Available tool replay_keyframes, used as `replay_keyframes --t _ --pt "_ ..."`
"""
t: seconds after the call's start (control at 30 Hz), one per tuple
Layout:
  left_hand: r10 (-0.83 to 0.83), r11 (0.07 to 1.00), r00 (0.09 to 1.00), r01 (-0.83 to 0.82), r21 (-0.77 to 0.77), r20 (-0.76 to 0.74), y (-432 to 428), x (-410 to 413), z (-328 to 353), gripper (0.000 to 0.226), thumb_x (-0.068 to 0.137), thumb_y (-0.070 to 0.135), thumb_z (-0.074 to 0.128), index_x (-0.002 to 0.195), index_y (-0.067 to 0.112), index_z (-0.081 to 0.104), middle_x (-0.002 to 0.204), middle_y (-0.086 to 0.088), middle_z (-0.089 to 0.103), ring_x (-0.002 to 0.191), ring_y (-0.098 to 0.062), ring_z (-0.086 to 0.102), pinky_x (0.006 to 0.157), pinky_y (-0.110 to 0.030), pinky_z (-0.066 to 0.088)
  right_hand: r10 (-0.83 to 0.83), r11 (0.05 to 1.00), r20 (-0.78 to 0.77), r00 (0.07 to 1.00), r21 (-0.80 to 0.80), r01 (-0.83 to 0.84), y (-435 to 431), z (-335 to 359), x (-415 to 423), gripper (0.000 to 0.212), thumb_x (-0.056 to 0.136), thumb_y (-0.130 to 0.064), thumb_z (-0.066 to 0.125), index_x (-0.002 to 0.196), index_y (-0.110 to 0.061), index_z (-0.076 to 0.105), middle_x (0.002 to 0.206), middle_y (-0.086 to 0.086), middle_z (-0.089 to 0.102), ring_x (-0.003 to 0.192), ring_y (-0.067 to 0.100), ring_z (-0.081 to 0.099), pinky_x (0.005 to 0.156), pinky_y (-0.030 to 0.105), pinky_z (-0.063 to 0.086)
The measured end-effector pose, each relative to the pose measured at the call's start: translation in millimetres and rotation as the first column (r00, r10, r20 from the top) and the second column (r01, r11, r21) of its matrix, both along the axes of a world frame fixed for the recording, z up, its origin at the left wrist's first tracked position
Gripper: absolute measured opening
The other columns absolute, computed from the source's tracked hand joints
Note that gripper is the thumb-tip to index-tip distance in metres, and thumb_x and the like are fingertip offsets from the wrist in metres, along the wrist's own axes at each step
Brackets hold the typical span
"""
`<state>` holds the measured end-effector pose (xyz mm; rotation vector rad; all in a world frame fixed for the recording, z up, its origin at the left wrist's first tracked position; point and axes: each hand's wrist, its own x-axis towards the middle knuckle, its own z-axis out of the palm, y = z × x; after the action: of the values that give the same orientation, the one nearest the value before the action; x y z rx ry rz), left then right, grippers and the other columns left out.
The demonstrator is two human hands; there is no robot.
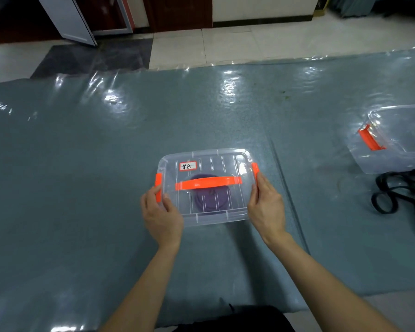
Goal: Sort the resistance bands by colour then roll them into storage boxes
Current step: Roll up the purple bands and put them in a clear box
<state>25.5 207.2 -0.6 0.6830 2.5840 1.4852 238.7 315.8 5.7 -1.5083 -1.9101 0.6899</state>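
Floor scene, shot from above. Big grey-green mat (106, 164) fills most of the view, under a wrinkled clear plastic sheet (345, 75). Overhead light gives white glare patches (228, 85) across the sheet, strongest along the far edge. Seam or crease in the mat (285, 188) runs down on the right of centre. Beyond the mat, pale glossy floor tiles (225, 44) with a dark grey patch (94, 58) at left. White door leaf (67, 17) stands angled at top left, dark red-brown wood panelling (177, 10) beside it. White wall (261, 7) with dark skirting (261, 22). Teal fabric (352, 6) at top right, too blurred to identify
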Motion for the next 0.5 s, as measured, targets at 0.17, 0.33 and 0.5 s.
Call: replay_keyframes --t 0.17,0.33,0.5 --pt "-0.013 1.000 1.000 0.013 -0.011 -0.004 0 2 5 0.025 0.101 0.003 0.064 0.126 0.007 0.069 0.130 -0.012 0.065 0.113 -0.033 0.064 0.087 -0.025 0.040 0.016 1.000 0.034 0.999 0.006 -0.016 -1 9 0 0.057 0.112 -0.012 0.046 0.167 -0.024 0.039 0.162 0.004 0.054 0.144 0.027 0.057 0.118 0.042 0.047" --pt "-0.124 0.985 0.989 0.113 -0.134 -0.082 -7 -3 8 0.031 0.098 0.007 0.065 0.129 0.009 0.066 0.128 -0.013 0.063 0.103 -0.041 0.067 0.077 -0.039 0.049 0.047 0.999 0.360 0.932 -0.033 -0.038 -1 25 -3 0.055 0.114 -0.025 0.040 0.167 -0.012 0.033 0.158 0.014 0.055 0.111 0.046 0.068 0.092 0.050 0.055" --pt "-0.473 0.795 0.869 0.348 -0.496 -0.148 -25 -18 35 0.055 0.103 0.024 0.069 0.150 0.002 0.053 0.140 -0.023 0.058 0.126 -0.047 0.058 0.101 -0.059 0.052 0.218 0.975 0.510 0.832 -0.067 -0.214 8 52 26 0.043 0.116 -0.039 0.036 0.135 -0.010 0.061 0.123 0.014 0.066 0.108 0.041 0.066 0.087 0.048 0.052"
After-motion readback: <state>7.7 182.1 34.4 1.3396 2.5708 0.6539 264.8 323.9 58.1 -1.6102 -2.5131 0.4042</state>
